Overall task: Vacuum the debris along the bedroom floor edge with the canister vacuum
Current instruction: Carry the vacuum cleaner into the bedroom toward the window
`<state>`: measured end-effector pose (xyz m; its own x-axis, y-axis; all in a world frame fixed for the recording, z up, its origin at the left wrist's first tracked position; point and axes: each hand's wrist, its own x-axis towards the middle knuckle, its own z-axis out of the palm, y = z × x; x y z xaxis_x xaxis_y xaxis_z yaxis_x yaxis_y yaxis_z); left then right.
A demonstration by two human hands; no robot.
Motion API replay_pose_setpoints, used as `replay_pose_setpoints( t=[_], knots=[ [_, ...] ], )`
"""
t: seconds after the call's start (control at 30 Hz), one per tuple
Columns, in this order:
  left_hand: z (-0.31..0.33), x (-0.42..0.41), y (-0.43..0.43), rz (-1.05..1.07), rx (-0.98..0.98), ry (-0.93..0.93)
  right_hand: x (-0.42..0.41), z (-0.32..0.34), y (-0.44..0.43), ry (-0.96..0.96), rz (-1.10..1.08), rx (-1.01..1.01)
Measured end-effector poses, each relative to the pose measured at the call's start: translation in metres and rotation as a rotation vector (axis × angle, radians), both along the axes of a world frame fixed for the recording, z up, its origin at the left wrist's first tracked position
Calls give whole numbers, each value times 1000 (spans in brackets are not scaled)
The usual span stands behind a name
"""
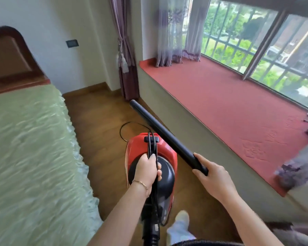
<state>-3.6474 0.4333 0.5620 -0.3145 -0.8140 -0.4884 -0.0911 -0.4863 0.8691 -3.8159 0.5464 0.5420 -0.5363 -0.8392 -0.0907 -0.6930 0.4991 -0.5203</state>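
i have the vacuum hanging from my left hand, fingers curled tight round its top handle with a strand of the cord caught under them, the red body lifted clear of the floor as far as i can judge. my right hand wraps the near end of the tube, thumb along the top and fingers closed underneath. the tube's long axis runs away from me and to the left, from my right hand down toward the strip where the floor meets the wall under the ledge. its far mouth sits just beside that wall, near the curtain in the corner, and looks slightly raised, though i cannot tell whether it touches the boards. the right hand is the nearer one to the edge and does the steering. the left arm reaches straight ahead, the right angles outward with the wrist turned in. i see no clear debris at this blur. the bed hems in the left side, so i judge the next sweep should track along the wall.
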Motion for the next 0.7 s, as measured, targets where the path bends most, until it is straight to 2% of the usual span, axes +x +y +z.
replay_pose_setpoints(
  t=[0.2, 0.37, 0.7],
  knots=[
    [-14, -31, -102, 167, 1, -65, -48, -23, -130, -27, 173, 20],
    [-2, -60, -193, 301, -22, -102, -92, -24, -246, -41, 298, 46],
    [12, -77, -323, 502, -38, -73, -125, -19, -420, -9, 473, -30]
  ],
)
